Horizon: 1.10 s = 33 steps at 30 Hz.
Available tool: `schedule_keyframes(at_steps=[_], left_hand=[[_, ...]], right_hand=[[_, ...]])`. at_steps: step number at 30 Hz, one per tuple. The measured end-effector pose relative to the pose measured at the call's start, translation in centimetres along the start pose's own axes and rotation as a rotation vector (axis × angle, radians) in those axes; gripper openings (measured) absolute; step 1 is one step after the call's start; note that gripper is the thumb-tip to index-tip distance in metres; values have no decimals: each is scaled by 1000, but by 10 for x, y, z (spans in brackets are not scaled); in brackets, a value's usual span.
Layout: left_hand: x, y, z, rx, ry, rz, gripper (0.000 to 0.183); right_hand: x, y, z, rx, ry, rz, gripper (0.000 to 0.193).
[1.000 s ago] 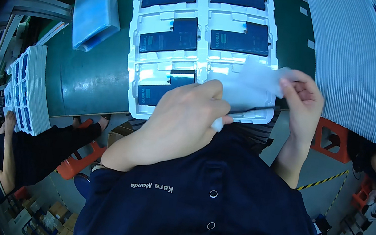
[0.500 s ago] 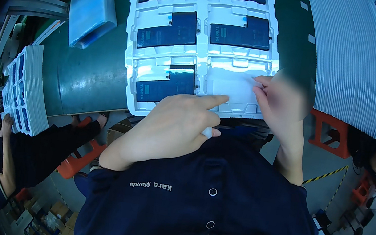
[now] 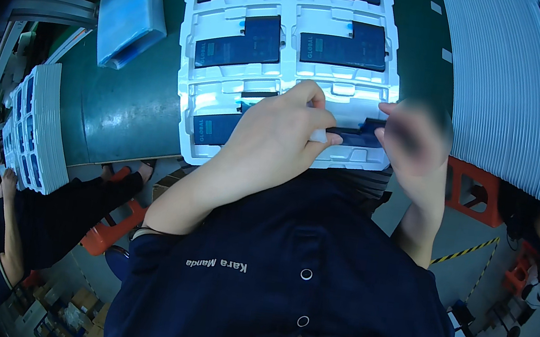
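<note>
A white moulded tray (image 3: 285,54) holds several L-shaped dark battery packs, such as the pack (image 3: 343,51) in the middle right pocket. At the near right pocket, another dark battery pack (image 3: 354,139) shows mostly edge-on, tilted between my hands. My left hand (image 3: 282,129) reaches over the near left pocket and pinches that pack's left end; a white cover is on one fingertip. My right hand (image 3: 415,140), partly blurred, has its fingertips closed around the right end. Under my left hand lies a battery pack (image 3: 214,129), partly hidden.
A tall stack of white trays (image 3: 509,91) stands on the right, a smaller tray stack (image 3: 43,128) on the left. A clear blue plastic sleeve (image 3: 132,11) lies on the green table (image 3: 117,111). Other people sit at both sides near red stools (image 3: 475,192).
The near right pocket showed a pale flat surface, with my right hand at a thin pale edge. Now a dark battery pack shows there, and my left hand has moved up and right onto it.
</note>
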<state>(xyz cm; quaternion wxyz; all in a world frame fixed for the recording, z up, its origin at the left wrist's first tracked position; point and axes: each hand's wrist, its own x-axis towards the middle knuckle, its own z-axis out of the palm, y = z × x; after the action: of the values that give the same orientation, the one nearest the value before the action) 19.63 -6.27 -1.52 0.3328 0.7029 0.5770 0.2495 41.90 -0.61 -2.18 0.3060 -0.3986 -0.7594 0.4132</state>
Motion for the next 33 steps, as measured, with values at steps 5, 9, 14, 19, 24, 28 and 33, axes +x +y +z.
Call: schedule_keyframes(at_steps=[5, 9, 14, 19, 24, 28, 33], left_hand=[[-3, 5, -1, 191, 9, -8, 24], [-14, 10, -3, 317, 20, 34, 35], [-31, 12, 2, 666, -58, 194, 49], [-27, 2, 8, 602, -79, 330, 51], [-16, 2, 22, 537, 9, 339, 51], [-6, 11, 27, 535, 33, 260, 52], [-3, 24, 18, 466, 37, 244, 54]], right_hand=[[3, 15, 7, -168, 67, -100, 37], [8, 15, 16, -310, 147, -174, 40], [-5, 3, -2, -260, 449, -222, 30], [-41, -18, -71, -571, 1230, -670, 16], [-44, -37, -137, -207, 1532, -583, 27], [-88, -6, -192, 437, 856, -102, 35], [-54, -40, -154, 530, 1065, -153, 42]])
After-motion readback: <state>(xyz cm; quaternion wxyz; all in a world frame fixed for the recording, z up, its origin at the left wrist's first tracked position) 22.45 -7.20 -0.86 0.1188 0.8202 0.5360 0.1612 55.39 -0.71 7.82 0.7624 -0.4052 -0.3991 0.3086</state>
